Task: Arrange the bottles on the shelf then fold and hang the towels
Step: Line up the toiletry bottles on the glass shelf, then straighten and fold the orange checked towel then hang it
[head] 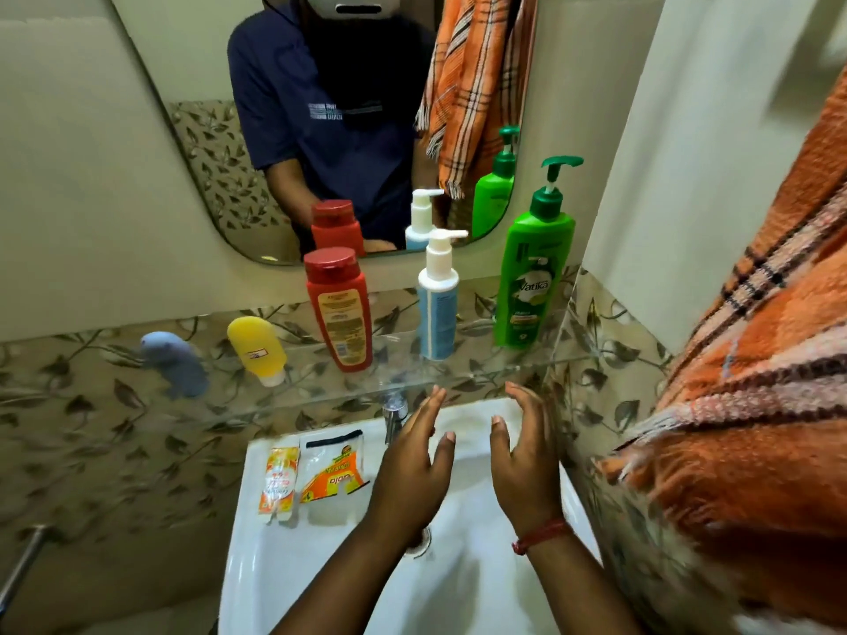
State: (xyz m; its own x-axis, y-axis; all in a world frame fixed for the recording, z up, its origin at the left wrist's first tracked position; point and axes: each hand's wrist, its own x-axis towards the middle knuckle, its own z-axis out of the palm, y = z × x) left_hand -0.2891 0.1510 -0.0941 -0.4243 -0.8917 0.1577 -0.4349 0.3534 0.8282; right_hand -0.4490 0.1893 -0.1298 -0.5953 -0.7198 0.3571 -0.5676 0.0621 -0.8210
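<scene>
On the glass shelf (486,375) stand a tall green pump bottle (531,277), a white and blue pump bottle (438,304), a red bottle (339,313), a yellow tube (256,348) on its cap and a blurred blue-grey object (176,362). An orange checked towel (751,405) hangs at the right. My left hand (412,469) and my right hand (522,460) hover over the sink, just below the shelf's front edge. Both have fingers spread and hold nothing.
A white sink (256,566) lies below, with a tap (394,417) and two sachets (316,478) on its left rim. A mirror (192,107) above the shelf reflects the person, the bottles and the towel. A metal bar (23,561) juts out at lower left.
</scene>
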